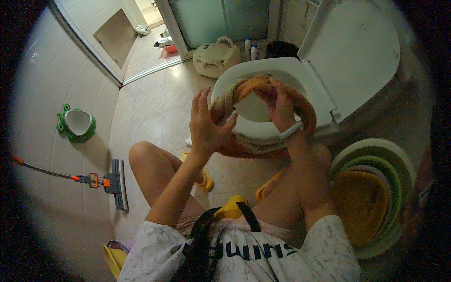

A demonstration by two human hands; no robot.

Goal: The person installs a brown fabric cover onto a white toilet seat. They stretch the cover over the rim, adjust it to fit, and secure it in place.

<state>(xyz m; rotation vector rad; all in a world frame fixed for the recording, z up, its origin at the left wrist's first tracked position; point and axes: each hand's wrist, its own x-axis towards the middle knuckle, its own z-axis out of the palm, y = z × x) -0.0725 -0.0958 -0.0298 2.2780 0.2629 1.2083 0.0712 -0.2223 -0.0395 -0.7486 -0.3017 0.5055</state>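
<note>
A soft, ring-shaped toilet seat cover [256, 85] in orange-brown, with a paler stretch on its left, lies tilted over the white toilet seat [286, 67]. My right hand [281, 105] reaches through the ring, its fingers closed on the far edge of the cover. A pale band circles my right wrist. At the cover's left side, my left hand [206, 124] has its fingers spread and raised, the thumb beside the fabric. Whether the left palm touches the cover I cannot tell. The near part of the cover hangs by the toilet's front, over my knees.
The toilet lid [354, 51] stands raised at the right. Nested basins [399, 197] sit at my right side. A flat mop [117, 184] leans at the left wall, below a green child's urinal [79, 123]. Behind the toilet are a pale bag [216, 58] and small bottles [254, 51].
</note>
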